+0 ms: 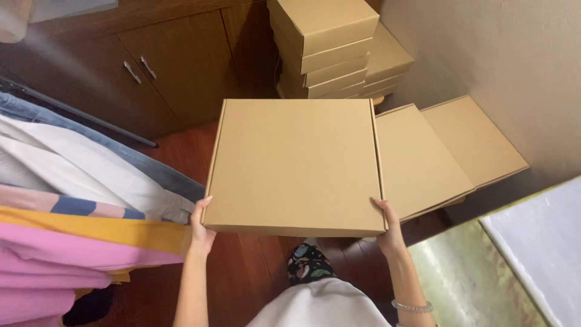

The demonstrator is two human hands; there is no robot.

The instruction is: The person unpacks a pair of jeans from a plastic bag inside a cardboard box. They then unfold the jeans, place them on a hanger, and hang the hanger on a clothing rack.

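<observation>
A flat, square cardboard box (pixel 295 166) of plain brown sits level in front of the person, held out over the dark red wooden floor (pixel 242 272). The left hand (pixel 201 230) grips its near left corner, thumb up along the side edge and the other fingers hidden underneath. The right hand (pixel 388 233) clasps the near right corner the same way, thumb on the top edge; a bead bracelet (pixel 412 306) circles that wrist. So the box lies between the two hands, both closed on its near corners.

Just right of the held box, two more flat brown boxes (pixel 448 151) lie overlapping, apparently on a low stack against the pale wall (pixel 514 66). Beyond, a taller pile of closed brown boxes (pixel 330 45) stands by a wooden cabinet (pixel 163 66) with two metal handles. At left hang folded or draped clothes (pixel 72 200) in white, blue, yellow and pink.
</observation>
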